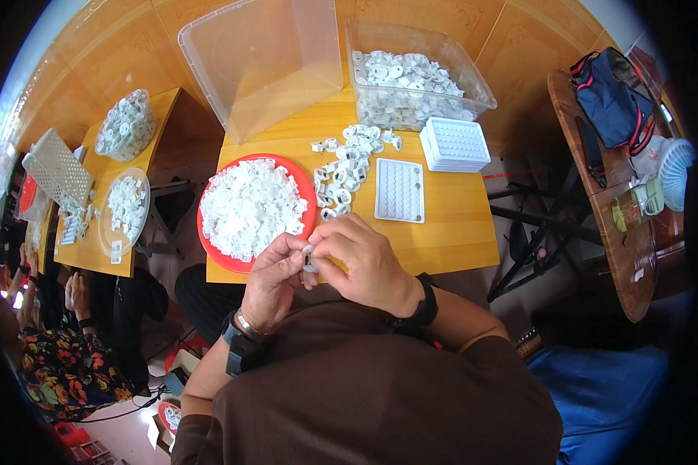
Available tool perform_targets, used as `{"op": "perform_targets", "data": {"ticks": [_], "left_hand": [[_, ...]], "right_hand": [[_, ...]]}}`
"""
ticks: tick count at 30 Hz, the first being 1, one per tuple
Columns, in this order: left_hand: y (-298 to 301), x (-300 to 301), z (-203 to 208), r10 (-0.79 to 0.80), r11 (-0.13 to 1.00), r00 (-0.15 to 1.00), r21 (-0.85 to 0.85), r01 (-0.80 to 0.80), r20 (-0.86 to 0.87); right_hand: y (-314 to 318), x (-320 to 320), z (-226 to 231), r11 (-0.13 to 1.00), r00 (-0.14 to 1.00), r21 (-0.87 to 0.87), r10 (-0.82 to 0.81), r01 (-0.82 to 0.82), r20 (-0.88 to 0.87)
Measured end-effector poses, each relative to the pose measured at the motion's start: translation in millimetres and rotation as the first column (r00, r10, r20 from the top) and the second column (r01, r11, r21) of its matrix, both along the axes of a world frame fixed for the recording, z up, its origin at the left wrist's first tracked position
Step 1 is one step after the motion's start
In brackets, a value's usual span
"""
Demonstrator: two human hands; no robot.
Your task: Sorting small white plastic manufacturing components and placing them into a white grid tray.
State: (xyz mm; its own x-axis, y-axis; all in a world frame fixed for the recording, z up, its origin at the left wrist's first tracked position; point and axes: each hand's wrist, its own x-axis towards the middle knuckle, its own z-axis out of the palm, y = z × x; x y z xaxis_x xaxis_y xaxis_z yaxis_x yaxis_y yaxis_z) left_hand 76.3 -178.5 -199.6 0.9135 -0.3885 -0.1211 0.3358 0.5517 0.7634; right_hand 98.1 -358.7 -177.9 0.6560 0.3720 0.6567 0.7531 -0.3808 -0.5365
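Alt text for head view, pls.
A person's left hand and right hand hold a small pale part at a wooden table. On it sit a round red tray heaped with white pieces, loose parts, a flat white tray and a clear bin.

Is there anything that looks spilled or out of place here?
Possibly: loose, small white plastic parts lie directly on the yellow wooden table, outside the round red tray and clear plastic bin, perhaps deliberately.

No text you can read here — closest is a small white label-like tag point(116, 252) by the round translucent tray point(105, 223), side table point(89, 260) to your left — marks too small.
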Motion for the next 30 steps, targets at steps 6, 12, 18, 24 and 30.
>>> {"op": "perform_targets", "data": {"ticks": [6,12,18,24,30], "left_hand": [[-0.7,2.0,-1.8,0.031,1.000,0.999,0.004,-0.031,-0.027],[-1.2,5.1,-6.3,0.101,0.993,0.992,-0.048,-0.105,-0.075],[4.5,6.7,-9.5,0.085,0.993,0.994,-0.074,-0.090,-0.072],[2.3,8.4,-10.2,0.054,0.993,0.995,-0.102,-0.063,-0.087],[-1.7,11.0,-15.6,0.028,0.993,0.996,-0.112,-0.038,-0.089]], "right_hand": [[-1.7,1.6,-10.5,0.999,0.999,0.019,0.030,-0.031,0.025],[-1.4,-5.6,-2.1,0.984,0.995,-0.169,-0.036,0.052,0.097],[-47.4,1.8,-7.4,0.966,0.975,-0.145,-0.220,0.213,-0.032],[-134.9,9.4,-40.5,0.783,0.792,-0.382,-0.584,0.491,-0.177],[-137.0,2.9,-55.6,0.754,0.785,-0.473,-0.591,0.457,-0.184]]}}
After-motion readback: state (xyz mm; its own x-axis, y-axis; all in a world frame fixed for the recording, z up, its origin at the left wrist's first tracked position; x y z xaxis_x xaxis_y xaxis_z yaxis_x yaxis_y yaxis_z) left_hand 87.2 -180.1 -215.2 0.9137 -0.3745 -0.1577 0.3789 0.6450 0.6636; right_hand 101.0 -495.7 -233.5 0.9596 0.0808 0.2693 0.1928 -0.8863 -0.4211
